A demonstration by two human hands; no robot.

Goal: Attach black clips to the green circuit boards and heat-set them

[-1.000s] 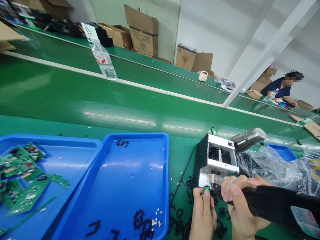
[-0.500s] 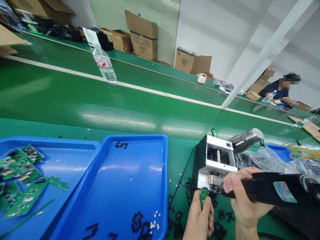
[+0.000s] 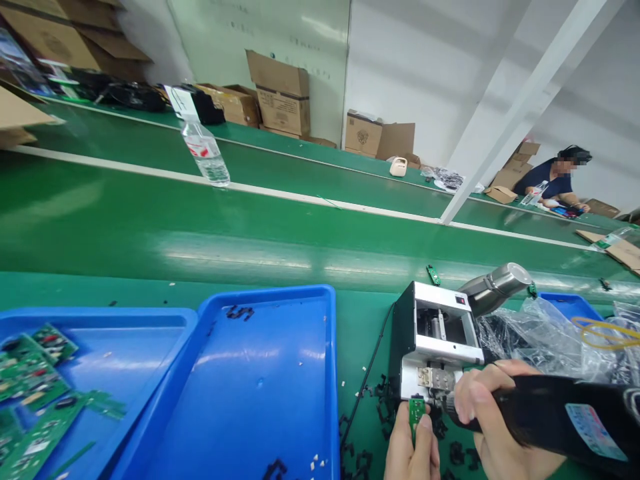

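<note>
My left hand [image 3: 411, 445] pinches a small green circuit board [image 3: 417, 411] against the lower front of a silver and black machine [image 3: 443, 333]. In my right hand [image 3: 493, 410] is a black electric screwdriver [image 3: 555, 407] with a label on its body, held nearly level. Its front end points left, close to the metal block [image 3: 436, 379] on the machine's front, beside the board. Whether the tip touches anything is hidden. Small black plastic parts [image 3: 363, 460] lie scattered on the green table below the machine.
Left stands a blue tray [image 3: 260, 360] with a few black parts and white bits; beside it, another blue tray [image 3: 145, 333] holds green circuit boards [image 3: 37, 380]. A steel flask [image 3: 500, 287], clear plastic bags [image 3: 540, 340] and a co-worker [image 3: 553, 177] are to the right. A water bottle [image 3: 206, 153] stands farther back.
My view has tilted slightly upward, so the scene sits lower. The screwdriver's rear end swung up and then back down a little. Both hands keep their holds at the machine's front.
</note>
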